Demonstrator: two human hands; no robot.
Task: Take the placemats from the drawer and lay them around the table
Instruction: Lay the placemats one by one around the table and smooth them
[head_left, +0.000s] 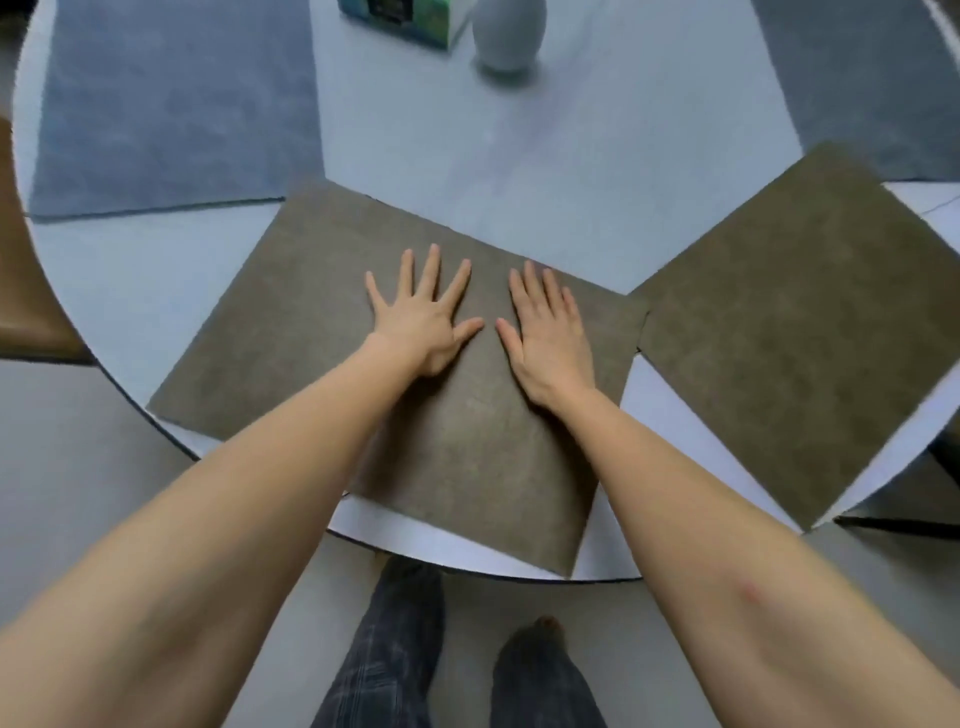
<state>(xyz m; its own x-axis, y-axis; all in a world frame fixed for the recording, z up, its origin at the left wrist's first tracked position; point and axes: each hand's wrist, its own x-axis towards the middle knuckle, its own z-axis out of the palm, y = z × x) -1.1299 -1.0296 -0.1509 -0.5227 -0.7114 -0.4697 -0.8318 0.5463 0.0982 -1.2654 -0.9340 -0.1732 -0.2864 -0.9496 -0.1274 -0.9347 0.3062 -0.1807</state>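
Observation:
An olive-brown placemat (291, 332) lies at the near edge of the round white table (519, 171), one corner hanging over the rim. My left hand (423, 317) and my right hand (548, 332) rest flat on it side by side, fingers straight and spread, thumbs almost touching. A second olive-brown placemat (800, 332) lies to the right, its corner meeting the first mat. A blue-grey placemat (171, 109) lies at the far left and another blue-grey placemat (872, 88) at the far right.
A grey vase (509, 36) and a green-printed box (410, 18) stand near the table's centre. A brown chair (26, 291) sits at the left rim. My legs and feet (457, 654) stand on the grey floor below the table edge.

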